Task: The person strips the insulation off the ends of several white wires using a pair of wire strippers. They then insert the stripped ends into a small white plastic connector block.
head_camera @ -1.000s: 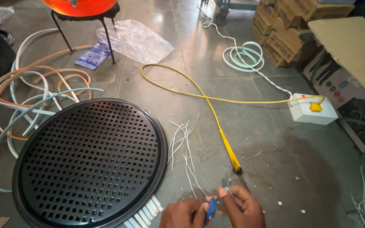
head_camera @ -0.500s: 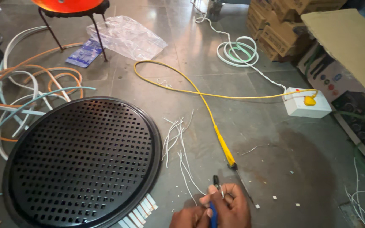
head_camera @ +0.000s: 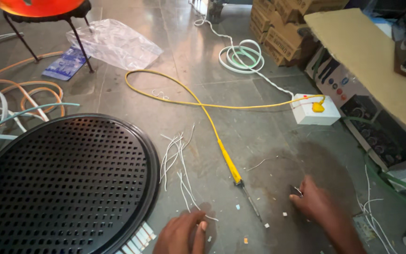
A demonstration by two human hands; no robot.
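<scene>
On the floor, your left hand (head_camera: 180,233) lay flat by white wires (head_camera: 177,162), your right hand (head_camera: 316,203) pinched something small and dark, soldering iron (head_camera: 233,169) between them, black grille (head_camera: 62,183) at left.

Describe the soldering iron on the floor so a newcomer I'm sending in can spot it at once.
Start at the big round black perforated grille on the grey floor. To its right lies a scatter of thin white wire offcuts, and just past them the soldering iron. It alone has a yellow handle, a thin metal tip and a yellow cord looping to the white socket box.
</scene>
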